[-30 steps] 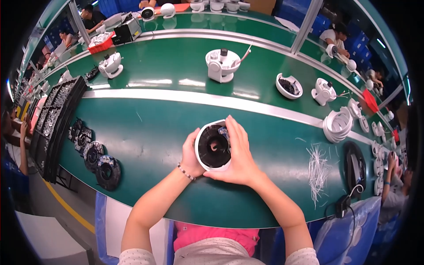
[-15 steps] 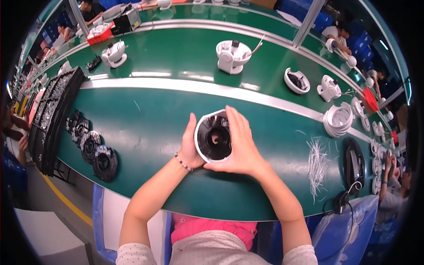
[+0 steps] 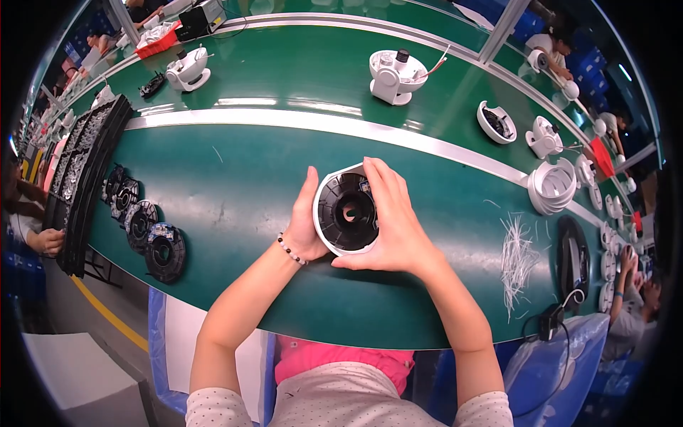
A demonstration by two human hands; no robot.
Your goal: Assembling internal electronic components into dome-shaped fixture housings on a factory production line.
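Above the worktop (image 3: 256, 192), a round black-and-white housing (image 3: 338, 224) is held between the half-curled left hand (image 3: 305, 224) and right hand (image 3: 395, 224), its black face and the axis through its hole pointed upward.

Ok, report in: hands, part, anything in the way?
Left hand and right hand holding white shell. Black disc inside. White strips off right, apart from both hands.

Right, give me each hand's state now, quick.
Left hand: holding the white-rimmed black round part, cupped against its left side, fingers mostly hidden.
Right hand: holding the same part, wrapped along its right side.
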